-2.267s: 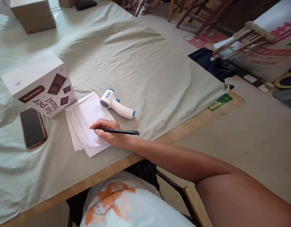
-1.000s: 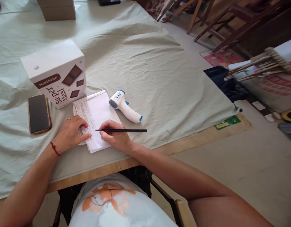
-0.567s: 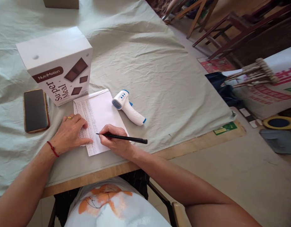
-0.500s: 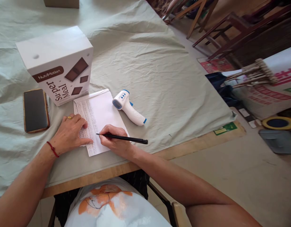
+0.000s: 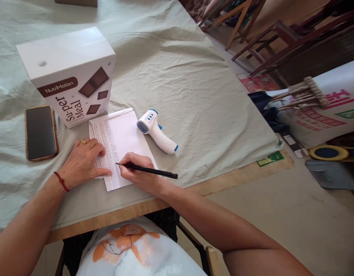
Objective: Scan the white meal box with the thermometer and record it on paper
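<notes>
Plainly, one pale cloth [image 5: 194, 88] spreads widest, over one table; on it stand two boxes, one white box [image 5: 68, 46] and one brown box [image 5: 76, 3] cut off by the upper edge; one stack of paper [image 5: 128, 134] lies just right of the white box's near corner, its long axis running away from the person and leaning left at the far end, sheet count unclear; of two hands, the left hand [image 5: 87, 159] rests on the paper's left edge, thumb spread from bent fingers, and the right hand [image 5: 139, 172] pinches one pen [image 5: 154, 171] above the sheet; one phone [image 5: 41, 132] lies left, one thermometer [image 5: 158, 138] right; the pen runs nearly crosswise, tip leftward beside the written columns, tail rightward and slightly nearer the person; whether the tip touches, I cannot tell; smallest come one red bracelet [image 5: 60, 181] and one ring [image 5: 83, 142], both on the left.
</notes>
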Demonstrator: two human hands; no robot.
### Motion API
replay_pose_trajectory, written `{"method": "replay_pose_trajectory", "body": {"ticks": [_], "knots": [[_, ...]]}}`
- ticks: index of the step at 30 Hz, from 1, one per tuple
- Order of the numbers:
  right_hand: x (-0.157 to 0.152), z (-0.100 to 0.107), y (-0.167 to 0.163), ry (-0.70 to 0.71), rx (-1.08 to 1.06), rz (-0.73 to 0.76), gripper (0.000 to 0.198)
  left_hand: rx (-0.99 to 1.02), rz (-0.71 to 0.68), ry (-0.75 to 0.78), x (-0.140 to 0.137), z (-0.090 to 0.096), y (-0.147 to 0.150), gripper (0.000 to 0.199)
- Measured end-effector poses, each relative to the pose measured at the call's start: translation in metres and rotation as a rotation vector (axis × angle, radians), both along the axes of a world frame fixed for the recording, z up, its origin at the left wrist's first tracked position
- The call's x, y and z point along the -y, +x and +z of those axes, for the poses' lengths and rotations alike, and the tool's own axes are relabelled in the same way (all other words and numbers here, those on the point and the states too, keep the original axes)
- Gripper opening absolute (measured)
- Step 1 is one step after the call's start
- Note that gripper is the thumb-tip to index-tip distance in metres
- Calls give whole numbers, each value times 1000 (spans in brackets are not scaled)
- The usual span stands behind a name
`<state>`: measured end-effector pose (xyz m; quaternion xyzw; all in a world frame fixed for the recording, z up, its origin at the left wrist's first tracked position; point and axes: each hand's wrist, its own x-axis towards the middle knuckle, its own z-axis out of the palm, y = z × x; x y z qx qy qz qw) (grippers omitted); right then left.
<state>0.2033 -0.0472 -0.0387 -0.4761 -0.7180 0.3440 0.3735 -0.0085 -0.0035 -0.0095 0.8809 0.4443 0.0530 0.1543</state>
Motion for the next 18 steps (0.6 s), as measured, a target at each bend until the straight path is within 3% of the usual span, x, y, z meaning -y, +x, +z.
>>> {"method": "replay_pose_trajectory", "body": {"ticks": [18], "knots": [[0,5,0,3,25,15,12,31,10,21,2,-1,-1,44]]}}
